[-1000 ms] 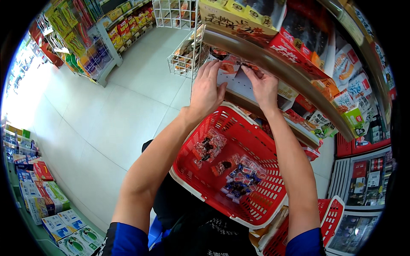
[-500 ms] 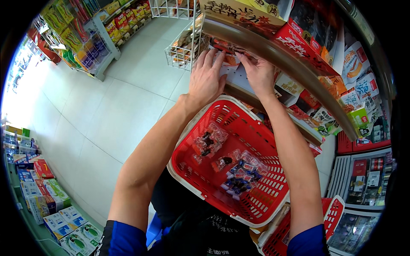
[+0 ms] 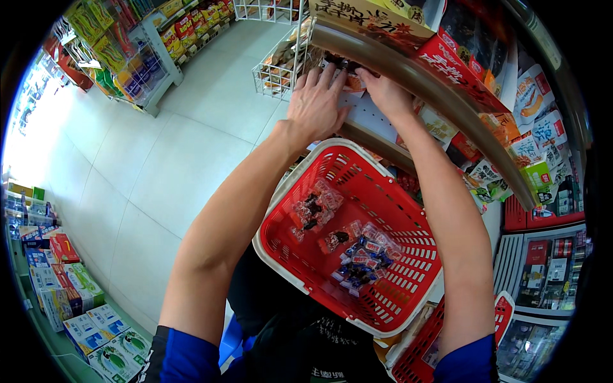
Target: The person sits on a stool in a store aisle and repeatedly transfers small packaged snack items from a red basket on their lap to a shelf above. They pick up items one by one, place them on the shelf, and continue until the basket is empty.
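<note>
Two hands reach up under shelf edge (image 3: 440,89), upper centre of frame. Left hand (image 3: 316,105) fingers spread, flat on white pegboard panel (image 3: 364,112). Right hand (image 3: 383,89) fingertips hidden; grip unclear. Red shopping basket (image 3: 389,191) below, centre, holds wrapped candies (image 3: 361,258).

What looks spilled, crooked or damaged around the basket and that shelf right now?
Nothing stands out. The red basket looks intact, with small wrapped packets lying loose on its bottom. The left hand and right hand reach under the shelf edge; what they touch is hidden.
</note>
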A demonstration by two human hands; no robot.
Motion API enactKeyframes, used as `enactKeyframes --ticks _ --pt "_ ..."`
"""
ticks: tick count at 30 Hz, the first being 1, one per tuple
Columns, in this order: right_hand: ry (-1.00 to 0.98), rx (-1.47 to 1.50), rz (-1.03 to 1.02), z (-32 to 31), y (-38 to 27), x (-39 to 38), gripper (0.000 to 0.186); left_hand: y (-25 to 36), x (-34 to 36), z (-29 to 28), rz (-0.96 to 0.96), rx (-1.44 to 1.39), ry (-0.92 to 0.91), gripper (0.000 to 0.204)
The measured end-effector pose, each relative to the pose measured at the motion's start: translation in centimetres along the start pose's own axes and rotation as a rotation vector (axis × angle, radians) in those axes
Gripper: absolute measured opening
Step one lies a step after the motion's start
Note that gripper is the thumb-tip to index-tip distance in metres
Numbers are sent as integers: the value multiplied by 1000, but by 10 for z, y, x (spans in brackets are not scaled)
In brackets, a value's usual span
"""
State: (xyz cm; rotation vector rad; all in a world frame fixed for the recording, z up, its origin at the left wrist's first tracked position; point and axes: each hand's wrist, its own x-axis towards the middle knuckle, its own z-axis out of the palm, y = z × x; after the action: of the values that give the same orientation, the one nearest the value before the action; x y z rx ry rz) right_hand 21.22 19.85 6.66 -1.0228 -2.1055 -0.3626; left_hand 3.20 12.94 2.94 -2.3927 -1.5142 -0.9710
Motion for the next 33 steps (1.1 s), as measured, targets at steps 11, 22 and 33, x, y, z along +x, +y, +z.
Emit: enactKeyframes --ticks 11,22,33 --pt "43 237 -33 -20 -15 -1 21 -6 12 -13 28 -23 -98 45" --pt "-139 64 165 -42 -59 -37 15 6 -32 -38 103 -48 -72 45" --pt "-55 286 418 -29 -63 -46 19 8 -37 -39 63 -38 -46 59"
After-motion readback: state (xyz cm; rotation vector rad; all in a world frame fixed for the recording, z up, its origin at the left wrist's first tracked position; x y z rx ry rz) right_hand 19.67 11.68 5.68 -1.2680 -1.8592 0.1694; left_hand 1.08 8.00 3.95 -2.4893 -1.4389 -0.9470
